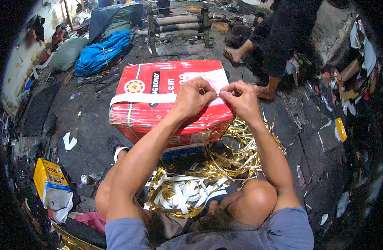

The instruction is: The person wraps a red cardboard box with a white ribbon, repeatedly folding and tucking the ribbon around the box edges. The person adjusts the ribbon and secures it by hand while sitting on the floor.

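Note:
A red cardboard box [170, 121] stands before me, its top wrapped in shiny clear film. Over its right half, my left hand [195, 96] and my right hand [242, 99] meet, fingertips pinched and almost touching. Between them is a small pale piece, too small to name. A white strip [135, 98] crosses the box top from its left edge and disappears behind my left hand. Beneath the hands, a pale pinkish patch [218, 80] covers part of the top. Heaped between my legs and the box are gold strips [245, 152] and white strips [187, 193].
At lower left is a yellow and blue carton [53, 179]. A blue bundle [102, 54] lies beyond the box, beside a wooden frame [178, 27] with rolls. Another person's legs [270, 54] are at far right. Scraps and a yellow package [340, 130] litter the dark floor.

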The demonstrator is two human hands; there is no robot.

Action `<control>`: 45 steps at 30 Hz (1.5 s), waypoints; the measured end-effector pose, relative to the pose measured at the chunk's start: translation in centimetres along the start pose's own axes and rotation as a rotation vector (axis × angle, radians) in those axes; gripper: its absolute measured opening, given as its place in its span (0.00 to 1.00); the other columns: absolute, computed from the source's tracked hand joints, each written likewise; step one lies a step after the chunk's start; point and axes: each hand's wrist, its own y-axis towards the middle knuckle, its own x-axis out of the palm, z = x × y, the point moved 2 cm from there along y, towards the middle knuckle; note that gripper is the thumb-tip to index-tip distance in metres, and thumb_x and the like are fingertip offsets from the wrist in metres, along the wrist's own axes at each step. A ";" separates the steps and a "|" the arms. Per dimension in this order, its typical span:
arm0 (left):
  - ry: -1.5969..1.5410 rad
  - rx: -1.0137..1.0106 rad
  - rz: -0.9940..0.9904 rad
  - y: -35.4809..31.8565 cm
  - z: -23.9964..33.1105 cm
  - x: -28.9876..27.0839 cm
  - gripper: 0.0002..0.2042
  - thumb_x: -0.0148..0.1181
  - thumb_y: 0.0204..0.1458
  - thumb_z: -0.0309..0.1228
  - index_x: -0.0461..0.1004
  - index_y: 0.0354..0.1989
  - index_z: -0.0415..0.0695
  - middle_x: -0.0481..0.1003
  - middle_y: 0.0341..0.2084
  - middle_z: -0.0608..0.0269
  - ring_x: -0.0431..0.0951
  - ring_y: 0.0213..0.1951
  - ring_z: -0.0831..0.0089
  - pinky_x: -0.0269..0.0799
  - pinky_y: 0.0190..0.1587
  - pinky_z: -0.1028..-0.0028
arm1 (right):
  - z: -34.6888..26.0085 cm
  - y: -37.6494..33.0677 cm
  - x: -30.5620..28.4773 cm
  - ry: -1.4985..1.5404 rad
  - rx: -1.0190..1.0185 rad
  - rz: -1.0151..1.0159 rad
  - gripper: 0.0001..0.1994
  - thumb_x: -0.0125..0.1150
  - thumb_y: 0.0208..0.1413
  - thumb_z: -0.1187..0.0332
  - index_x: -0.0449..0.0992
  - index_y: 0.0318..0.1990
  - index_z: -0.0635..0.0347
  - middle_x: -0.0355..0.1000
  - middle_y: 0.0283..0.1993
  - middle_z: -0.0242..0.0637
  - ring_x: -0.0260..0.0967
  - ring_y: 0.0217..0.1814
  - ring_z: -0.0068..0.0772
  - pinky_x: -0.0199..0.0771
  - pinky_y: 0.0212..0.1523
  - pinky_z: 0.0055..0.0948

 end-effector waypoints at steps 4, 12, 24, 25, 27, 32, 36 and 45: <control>0.017 -0.003 0.001 0.5 0.3 0.3 0.08 0.67 0.50 0.30 0.84 0.31 0.36 0.81 0.31 0.53 0.82 0.33 0.63 0.76 0.38 0.64 | 1.3 0.2 0.9 0.305 0.164 -0.031 0.08 0.69 0.50 0.71 0.86 0.38 0.56 0.66 0.22 0.19 0.58 0.24 0.12 0.57 0.24 0.20; 0.250 0.213 -0.187 3.1 0.1 -0.8 0.09 0.68 0.47 0.33 0.85 0.30 0.39 0.83 0.28 0.50 0.85 0.30 0.56 0.80 0.37 0.61 | 0.5 0.4 1.0 0.141 0.116 0.084 0.11 0.72 0.51 0.68 0.77 0.39 0.56 0.62 0.20 0.22 0.57 0.22 0.15 0.59 0.24 0.26; -0.023 0.260 -0.040 1.9 0.4 1.8 0.06 0.67 0.53 0.27 0.81 0.29 0.36 0.78 0.24 0.58 0.77 0.28 0.74 0.73 0.33 0.70 | 1.4 -1.0 1.1 0.806 0.525 -0.079 0.17 0.61 0.70 0.58 0.69 0.27 0.51 0.62 0.18 0.23 0.52 0.13 0.15 0.52 0.12 0.25; 0.039 0.241 -0.045 2.0 0.8 1.8 0.07 0.67 0.53 0.27 0.81 0.28 0.35 0.78 0.24 0.58 0.77 0.29 0.75 0.72 0.32 0.70 | 2.0 -1.3 1.4 0.909 0.546 -0.056 0.13 0.62 0.69 0.59 0.70 0.31 0.46 0.56 0.18 0.16 0.47 0.11 0.11 0.41 0.09 0.19; -0.049 0.240 -0.064 2.0 1.1 2.4 0.06 0.66 0.53 0.26 0.81 0.29 0.35 0.78 0.24 0.58 0.77 0.28 0.75 0.71 0.31 0.71 | 3.1 -2.0 1.5 1.152 0.678 -0.116 0.13 0.62 0.69 0.59 0.69 0.32 0.47 0.55 0.16 0.17 0.47 0.10 0.12 0.43 0.08 0.19; -0.073 0.268 -0.063 2.5 1.2 2.2 0.06 0.65 0.53 0.26 0.82 0.30 0.35 0.79 0.26 0.57 0.77 0.28 0.72 0.72 0.32 0.69 | 3.6 -1.9 1.5 1.409 0.840 -0.165 0.11 0.62 0.70 0.58 0.69 0.36 0.47 0.54 0.15 0.18 0.47 0.09 0.13 0.45 0.07 0.21; -0.132 0.207 -0.062 2.4 0.9 2.4 0.07 0.65 0.53 0.28 0.83 0.29 0.36 0.81 0.29 0.52 0.82 0.32 0.66 0.78 0.38 0.67 | 3.5 -1.3 0.1 1.106 0.765 -0.217 0.20 0.64 0.64 0.42 0.70 0.33 0.46 0.63 0.21 0.19 0.55 0.14 0.14 0.54 0.13 0.20; -0.136 0.216 -0.044 2.7 0.7 2.8 0.06 0.65 0.51 0.26 0.80 0.27 0.34 0.80 0.27 0.54 0.80 0.30 0.69 0.76 0.36 0.67 | 1.8 5.7 -0.1 -0.425 0.170 -0.008 0.24 0.53 0.66 0.52 0.81 0.34 0.70 0.79 0.41 0.63 0.78 0.43 0.68 0.76 0.49 0.56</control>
